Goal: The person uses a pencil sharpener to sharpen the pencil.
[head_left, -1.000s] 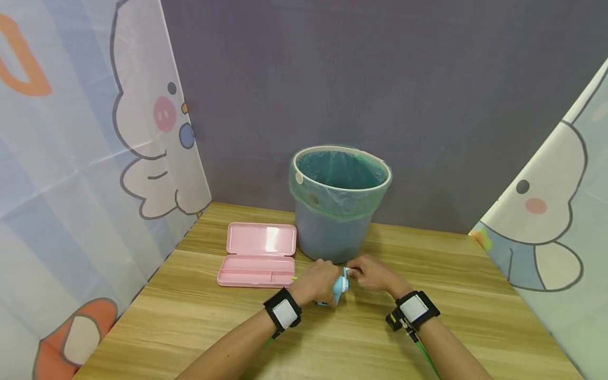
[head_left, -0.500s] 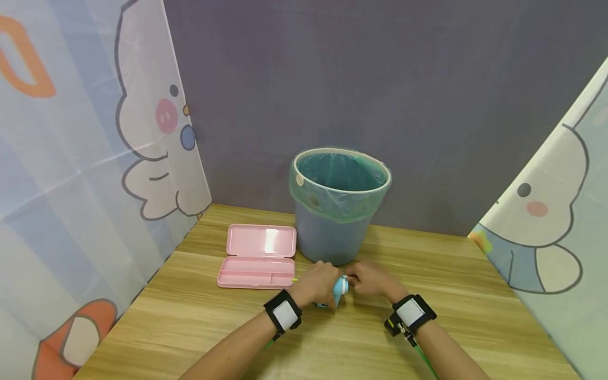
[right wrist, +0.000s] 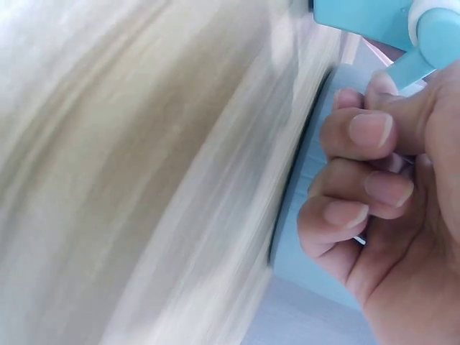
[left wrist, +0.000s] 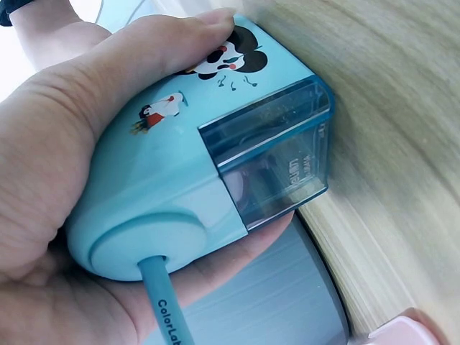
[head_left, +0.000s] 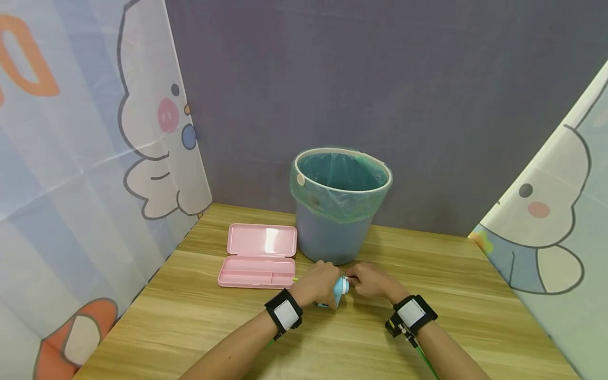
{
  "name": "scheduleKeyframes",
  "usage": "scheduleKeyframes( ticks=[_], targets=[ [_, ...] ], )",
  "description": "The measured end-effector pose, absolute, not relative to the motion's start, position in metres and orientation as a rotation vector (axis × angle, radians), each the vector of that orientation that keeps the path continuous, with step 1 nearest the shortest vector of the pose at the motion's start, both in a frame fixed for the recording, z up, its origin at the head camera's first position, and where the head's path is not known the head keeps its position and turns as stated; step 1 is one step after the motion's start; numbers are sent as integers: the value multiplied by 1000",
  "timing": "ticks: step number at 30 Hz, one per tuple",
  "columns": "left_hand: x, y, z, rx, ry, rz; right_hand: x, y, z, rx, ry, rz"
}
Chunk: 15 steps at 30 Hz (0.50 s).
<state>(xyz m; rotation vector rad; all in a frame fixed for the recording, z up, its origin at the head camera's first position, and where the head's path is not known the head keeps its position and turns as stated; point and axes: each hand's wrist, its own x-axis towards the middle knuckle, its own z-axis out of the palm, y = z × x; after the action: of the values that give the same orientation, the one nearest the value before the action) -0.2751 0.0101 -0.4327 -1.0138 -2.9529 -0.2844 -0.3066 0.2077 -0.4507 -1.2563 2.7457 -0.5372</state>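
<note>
Head view, and nearest us two wrist straps (head_left: 286, 314) sit at seven and five o'clock, both arms reaching up across the table (head_left: 342, 343). Left hand (head_left: 317, 283) has the light-blue sharpener (head_left: 339, 290) wrapped tight, just below the middle of the picture, thumb over its printed face in the left wrist view! A pencil (left wrist: 165, 305) is seated in the sharpener's round end, its far end poking out at nine o'clock, close by the case. Over at three o'clock, the right hand (head_left: 372, 279) curls its fingers round the crank (right wrist: 413, 68), the grip end hidden inside them.

And here's the change: a second ago the crank stands up towards twelve, plainly in sight; now the fingers sit lower and cover it, while the left hand holds its place. My call: the crank is mid-turn, with the pencil in the sharpener as it goes round.

Further out, the pink pencil case (head_left: 239, 262) lies at ten o'clock from the sharpener, lid laid back. Farther still, at twelve, stands the grey-blue bin (head_left: 332, 240) with its green liner (head_left: 342, 208), before the dark backdrop (head_left: 380, 79).
</note>
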Motion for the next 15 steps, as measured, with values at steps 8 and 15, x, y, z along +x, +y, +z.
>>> scheduleKeyframes(
  ticks=[8, 15],
  targets=[
    [-274, 9, -432, -997, -2938, -310, -299, 205, -457, -1285, 2738, -513],
    [-274, 9, -431, -1005, -2935, -318, -291, 204, -459, -1332, 2676, -569]
  ],
)
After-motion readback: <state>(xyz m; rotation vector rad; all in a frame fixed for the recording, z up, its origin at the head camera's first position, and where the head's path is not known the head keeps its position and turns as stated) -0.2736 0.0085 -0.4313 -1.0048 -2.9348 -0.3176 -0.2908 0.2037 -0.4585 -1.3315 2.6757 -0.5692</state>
